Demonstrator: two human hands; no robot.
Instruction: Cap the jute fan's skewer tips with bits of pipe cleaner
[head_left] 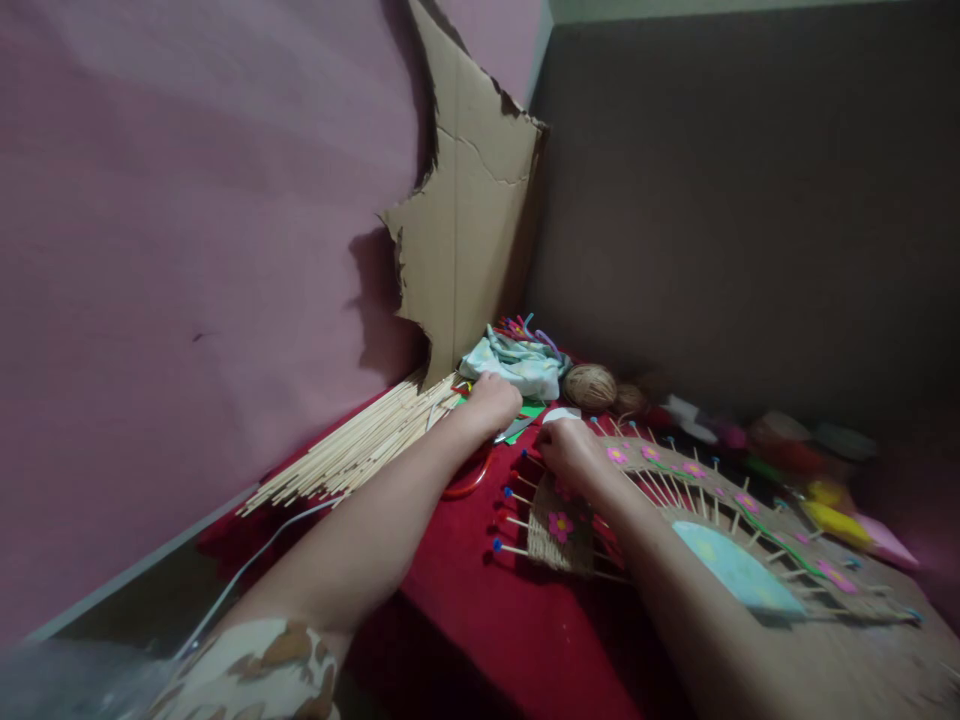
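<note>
My left hand (495,402) is closed over green sheets (528,420) near the back of the red cloth. A grey blade-like piece (516,430) shows beside it, and a red loop (474,482) lies just below. My right hand (571,448) is also closed, its fingers bent down by a white piece (561,414). What either hand grips is hidden. Under and beside my right forearm lies a fan-shaped woven craft (561,540) of twine and thin sticks. It carries pink flowers, blue-tipped stick ends and a pale blue-green half-round (731,565).
Thin wooden sticks (352,445) lie bundled at left along the pink wall. Torn cardboard (472,220) stands in the corner. Behind my hands are folded pale cloth (514,362) and a twine ball (589,386). Coloured items, including a yellow one (836,522), lie at right on the red cloth (480,620).
</note>
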